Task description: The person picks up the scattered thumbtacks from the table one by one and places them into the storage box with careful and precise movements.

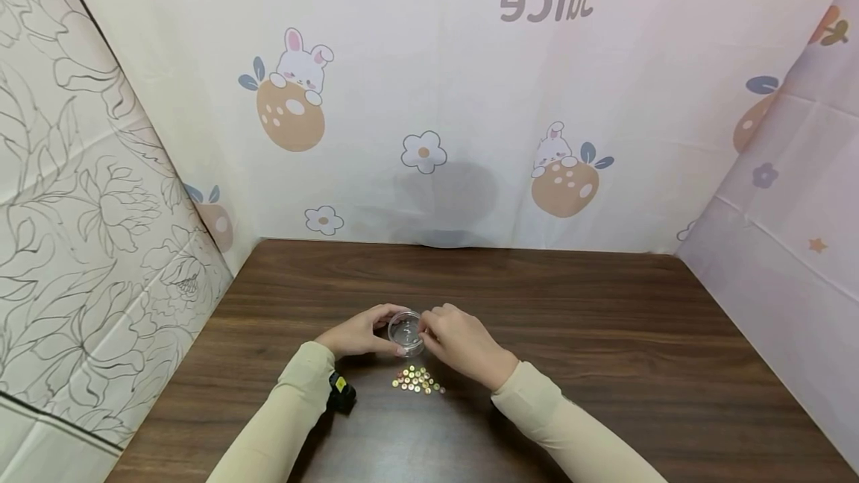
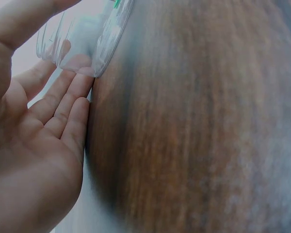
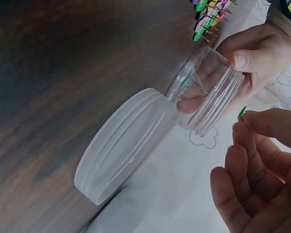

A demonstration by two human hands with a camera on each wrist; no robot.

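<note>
My left hand (image 1: 359, 335) holds a clear round plastic jar (image 1: 406, 328) on the table, thumb on one side and fingers on the other. The jar's mouth is uncovered, and a green spot shows low inside it in the right wrist view. Just above the mouth, my right hand (image 1: 463, 340) pinches a green thumbtack (image 3: 242, 112) between thumb and index finger. A group of thumbtacks (image 1: 412, 379) lies in front of the jar; in the right wrist view their heads are several colours and their points stick up. Beside the jar lies a translucent round lid (image 3: 126, 145), hidden in the head view.
The dark wooden table (image 1: 604, 349) stretches out around the hands. Printed cloth (image 1: 429, 80) hangs behind it and at both sides. A black device with a yellow label (image 1: 341, 392) is strapped at the left wrist.
</note>
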